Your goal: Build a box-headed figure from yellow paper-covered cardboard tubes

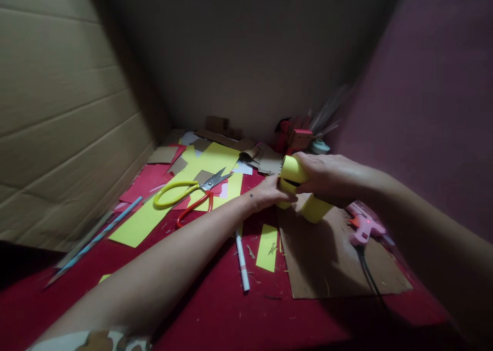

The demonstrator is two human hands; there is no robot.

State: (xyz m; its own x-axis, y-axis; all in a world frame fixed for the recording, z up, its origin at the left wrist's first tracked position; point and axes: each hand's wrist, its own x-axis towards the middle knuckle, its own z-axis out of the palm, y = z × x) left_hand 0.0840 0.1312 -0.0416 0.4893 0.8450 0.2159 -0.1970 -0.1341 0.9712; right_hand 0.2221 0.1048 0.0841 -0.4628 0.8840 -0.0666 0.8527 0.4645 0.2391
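Observation:
Both hands are closed around a curved yellow paper piece (pixel 293 170) with a dark gap in it, held above a brown cardboard sheet. My left hand (pixel 268 192) grips its left side, fingers wrapped on the lower part. From the right, my right hand (pixel 321 170) holds the upper part, partly covering it. A lower yellow section (pixel 317 209) shows beneath the right hand; whether it is joined to the rest I cannot tell. Close by on the cardboard sheet (pixel 311 274) lies a pink glue gun (pixel 367 229) with a lit red light.
Scissors (pixel 204 186) with yellow and red handles lie open on yellow paper (pixel 142 222) to the left. A white pen (pixel 242 261), a small yellow strip (pixel 267 248) and a striped pencil (pixel 102 233) rest on the red cloth (pixel 215 310). A cardboard wall (pixel 65 109) stands left.

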